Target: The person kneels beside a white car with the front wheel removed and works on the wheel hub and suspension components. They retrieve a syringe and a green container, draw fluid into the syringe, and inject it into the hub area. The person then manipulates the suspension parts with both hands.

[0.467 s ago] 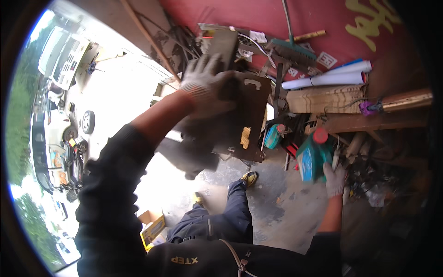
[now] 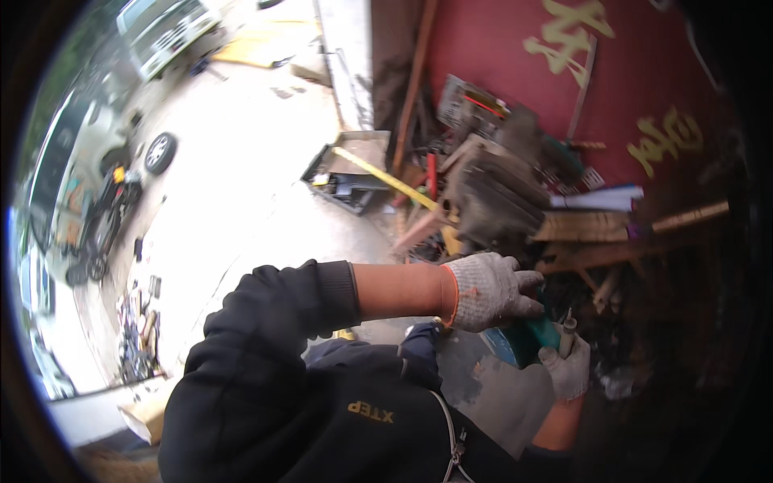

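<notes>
A teal plastic jug (image 2: pixel 519 340) with a blue label is tilted in front of me, low and right of the middle. In its white knit glove, my right hand (image 2: pixel 566 370) is closed on the handle side. A slim pale tube with a narrow tip (image 2: pixel 568 328) sticks up beside the right fingers; whether they hold it I cannot tell. From the left, my gloved left hand (image 2: pixel 491 291) reaches across, its fingers curled over the jug's top end. The red cap is hidden. Beyond the left hand, a bulky dark grey piece (image 2: pixel 499 201) rests on the cluttered pile.
A grey tray (image 2: pixel 358 161) of small parts stands far left of the pile, a yellow strip (image 2: pixel 386 179) reaching across it. White rolls (image 2: pixel 596 199) and corrugated cardboard (image 2: pixel 581 226) lie on a wooden bench at the right. A loose wheel (image 2: pixel 160 153) and parked vehicles are outside.
My left hand has left the dark piece and come down to the jug's top. The jug, still in my right hand, has come nearer and tilted. My view has turned.
</notes>
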Demonstrator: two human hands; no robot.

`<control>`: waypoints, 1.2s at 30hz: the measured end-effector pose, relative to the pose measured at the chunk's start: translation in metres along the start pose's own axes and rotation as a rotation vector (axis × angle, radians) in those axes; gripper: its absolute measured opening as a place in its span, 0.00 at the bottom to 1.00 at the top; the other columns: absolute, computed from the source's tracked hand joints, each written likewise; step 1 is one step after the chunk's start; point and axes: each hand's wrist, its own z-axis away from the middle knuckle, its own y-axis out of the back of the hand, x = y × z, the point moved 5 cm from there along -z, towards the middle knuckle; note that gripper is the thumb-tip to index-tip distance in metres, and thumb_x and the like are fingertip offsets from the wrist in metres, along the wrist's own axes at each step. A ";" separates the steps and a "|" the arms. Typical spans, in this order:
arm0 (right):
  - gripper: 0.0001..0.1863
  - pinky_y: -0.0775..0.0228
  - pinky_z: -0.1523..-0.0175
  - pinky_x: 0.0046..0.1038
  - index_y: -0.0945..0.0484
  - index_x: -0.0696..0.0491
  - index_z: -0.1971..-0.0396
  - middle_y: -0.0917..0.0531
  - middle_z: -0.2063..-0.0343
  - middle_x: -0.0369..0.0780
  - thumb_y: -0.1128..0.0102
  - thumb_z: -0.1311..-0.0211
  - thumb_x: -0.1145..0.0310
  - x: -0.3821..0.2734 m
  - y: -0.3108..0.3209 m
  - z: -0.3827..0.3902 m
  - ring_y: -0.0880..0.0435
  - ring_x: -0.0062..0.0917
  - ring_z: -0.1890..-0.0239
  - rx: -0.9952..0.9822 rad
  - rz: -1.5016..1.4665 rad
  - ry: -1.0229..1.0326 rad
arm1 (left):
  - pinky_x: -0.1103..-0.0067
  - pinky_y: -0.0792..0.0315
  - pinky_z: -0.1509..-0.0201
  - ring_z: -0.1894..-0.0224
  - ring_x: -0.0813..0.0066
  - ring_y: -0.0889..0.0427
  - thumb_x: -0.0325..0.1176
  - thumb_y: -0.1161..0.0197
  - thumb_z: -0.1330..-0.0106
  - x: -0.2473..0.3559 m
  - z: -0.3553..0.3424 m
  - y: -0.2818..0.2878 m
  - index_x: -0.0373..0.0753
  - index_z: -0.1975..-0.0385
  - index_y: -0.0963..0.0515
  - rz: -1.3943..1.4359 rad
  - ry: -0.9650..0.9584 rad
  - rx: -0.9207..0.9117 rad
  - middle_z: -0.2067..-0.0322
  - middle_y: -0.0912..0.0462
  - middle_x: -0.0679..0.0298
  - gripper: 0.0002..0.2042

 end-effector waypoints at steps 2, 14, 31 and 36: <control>0.31 0.24 0.47 0.25 0.20 0.66 0.42 0.12 0.55 0.38 0.22 0.38 0.59 -0.049 -0.054 0.002 0.16 0.20 0.54 -0.272 -0.034 0.152 | 0.56 0.20 0.41 0.44 0.44 0.16 0.40 0.34 0.32 0.002 0.067 0.027 0.54 0.35 0.21 -0.046 0.059 0.002 0.35 0.23 0.49 0.24; 0.24 0.20 0.43 0.29 0.17 0.58 0.41 0.12 0.56 0.38 0.23 0.37 0.73 -0.234 -0.382 -0.038 0.14 0.20 0.52 -0.893 0.169 0.238 | 0.57 0.21 0.53 0.56 0.43 0.15 0.54 0.28 0.35 -0.028 0.414 0.120 0.38 0.49 0.24 -0.133 0.897 0.426 0.56 0.19 0.46 0.27; 0.28 0.19 0.45 0.41 0.16 0.47 0.40 0.11 0.57 0.51 0.29 0.39 0.53 -0.485 -0.807 -0.185 0.11 0.47 0.54 -1.314 0.540 0.960 | 0.59 0.22 0.38 0.43 0.40 0.18 0.30 0.30 0.35 -0.188 0.701 0.308 0.39 0.34 0.24 -0.047 1.405 0.699 0.41 0.22 0.40 0.27; 0.30 0.19 0.45 0.41 0.17 0.50 0.39 0.11 0.56 0.52 0.29 0.39 0.51 -0.523 -0.906 -0.240 0.10 0.47 0.53 -1.305 0.550 0.828 | 0.61 0.20 0.51 0.54 0.47 0.13 0.52 0.23 0.37 -0.285 0.787 0.357 0.31 0.50 0.21 -0.014 1.773 0.787 0.58 0.15 0.43 0.30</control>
